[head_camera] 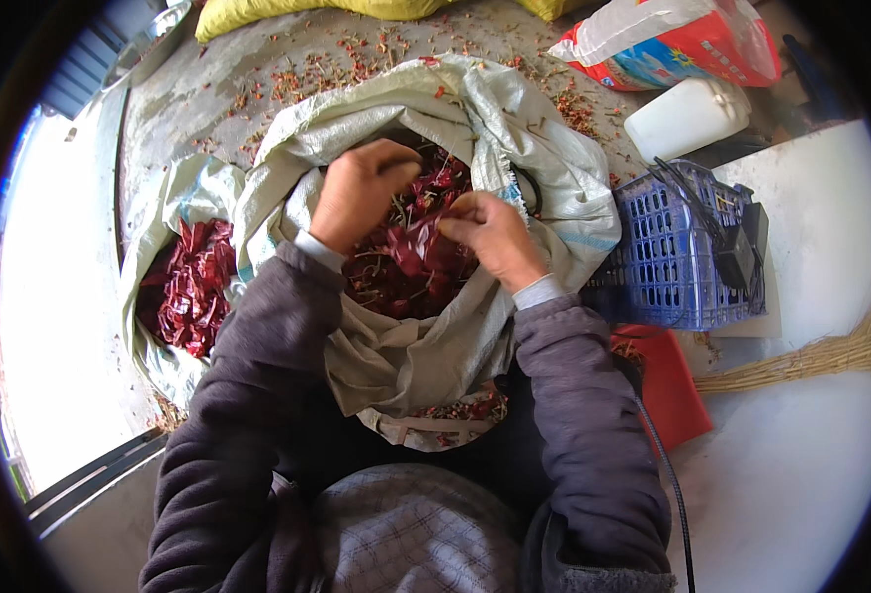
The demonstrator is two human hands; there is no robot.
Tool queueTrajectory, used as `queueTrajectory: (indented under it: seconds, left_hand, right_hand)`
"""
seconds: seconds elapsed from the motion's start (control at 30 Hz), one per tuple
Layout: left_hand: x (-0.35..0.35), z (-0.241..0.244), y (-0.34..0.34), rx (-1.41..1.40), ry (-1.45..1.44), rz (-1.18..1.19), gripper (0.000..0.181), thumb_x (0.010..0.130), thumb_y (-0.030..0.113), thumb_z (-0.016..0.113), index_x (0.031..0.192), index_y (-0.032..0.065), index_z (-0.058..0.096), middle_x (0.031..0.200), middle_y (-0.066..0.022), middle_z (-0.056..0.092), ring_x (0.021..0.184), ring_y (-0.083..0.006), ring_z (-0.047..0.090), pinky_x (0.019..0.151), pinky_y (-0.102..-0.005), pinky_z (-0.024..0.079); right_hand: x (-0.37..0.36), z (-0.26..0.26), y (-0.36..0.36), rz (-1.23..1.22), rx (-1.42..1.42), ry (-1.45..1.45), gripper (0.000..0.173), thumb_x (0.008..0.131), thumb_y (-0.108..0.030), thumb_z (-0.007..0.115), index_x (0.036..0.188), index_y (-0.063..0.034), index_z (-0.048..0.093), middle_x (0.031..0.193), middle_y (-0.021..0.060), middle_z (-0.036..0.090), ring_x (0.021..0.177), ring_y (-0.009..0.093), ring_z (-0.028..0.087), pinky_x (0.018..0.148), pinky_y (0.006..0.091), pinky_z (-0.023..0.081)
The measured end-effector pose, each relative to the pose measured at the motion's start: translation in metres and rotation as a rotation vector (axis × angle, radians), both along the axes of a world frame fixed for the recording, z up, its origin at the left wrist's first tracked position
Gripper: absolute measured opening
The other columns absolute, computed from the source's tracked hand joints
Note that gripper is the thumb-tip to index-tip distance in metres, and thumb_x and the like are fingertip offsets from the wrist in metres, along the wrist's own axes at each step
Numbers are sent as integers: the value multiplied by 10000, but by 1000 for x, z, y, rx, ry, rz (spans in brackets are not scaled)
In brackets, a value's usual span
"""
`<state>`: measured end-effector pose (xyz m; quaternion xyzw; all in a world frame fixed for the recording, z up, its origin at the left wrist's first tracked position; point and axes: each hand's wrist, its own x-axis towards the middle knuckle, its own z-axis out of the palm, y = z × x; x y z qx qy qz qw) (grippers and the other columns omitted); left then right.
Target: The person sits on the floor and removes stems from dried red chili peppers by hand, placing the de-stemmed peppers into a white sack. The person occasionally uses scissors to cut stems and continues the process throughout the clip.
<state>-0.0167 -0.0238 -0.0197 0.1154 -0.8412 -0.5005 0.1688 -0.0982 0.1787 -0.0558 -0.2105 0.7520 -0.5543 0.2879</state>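
Observation:
Before me a large white woven sack [398, 363] stands with its mouth rolled wide. Inside lie dark red dried chili peppers [398, 296] with pale stems. Over the far left part of the opening is my left hand [365, 189], its fingers bent and pointing right; whether anything is between them is hidden. My right hand [498, 237] is at the right side of the mouth, thumb and fingertips pinched at a dried chili [426, 241]. A smaller woven sack [142, 296] on the left holds shiny dark red pods [194, 289].
Right of the large sack is a blue plastic crate [657, 252] with black power adapters [735, 256] on it. A red dustpan-like piece [669, 393] and a straw broom [798, 363] lie nearer. Behind are a white jug [687, 118], a printed bag [672, 48], yellow sacks [317, 9] and scattered chili bits [324, 78].

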Motion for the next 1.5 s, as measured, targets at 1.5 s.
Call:
queueTrajectory:
  seconds: [1.5]
  left_hand:
    - [8,-73,-1,-434,-119,-126,488,813,329,800,1174,33,657,1079,-207,695,985,-397,685,843,-481,546]
  right_hand:
    - [12,35,-19,216,493,779,78,873,-108,683,907,-43,655,815,209,693,828,416,688,726,491,542]
